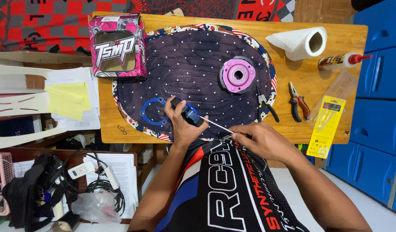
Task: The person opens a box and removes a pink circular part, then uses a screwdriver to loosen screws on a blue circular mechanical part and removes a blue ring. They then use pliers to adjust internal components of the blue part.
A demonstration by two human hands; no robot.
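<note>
Scene: a person sits at a wooden table (335,34), both hands over the near edge of a dark quilted mat (189,64).
Left hand: the left hand (183,124) is clenched round the blue-and-black handle of a screwdriver (190,114), held just above the mat's near rim.
Right hand: the right hand (260,139) pinches the far end of the thin metal shaft between fingertips (235,135); whether a bit is going in or coming out is hard to tell at this size.
Tool: the screwdriver lies across the gap between the hands, handle left, tip right, clear of every part on the mat.
Parts: a purple and grey round hub (237,75) sits right of centre on the mat; a blue gasket (154,111) lies flat at the near left, just beside the left hand. Neither is touched.
Progress: by the look of it the work is at tool-readying; the hub and gasket lie apart, unjoined, and no screws show.
Left to do: seemingly everything on the parts themselves.
Around: a pink box (117,46) at the far left, a paper roll (299,43) and glue bottle (344,61) far right, pliers (299,105) and cutters (266,105) right, a yellow packet (327,126) near right.
</note>
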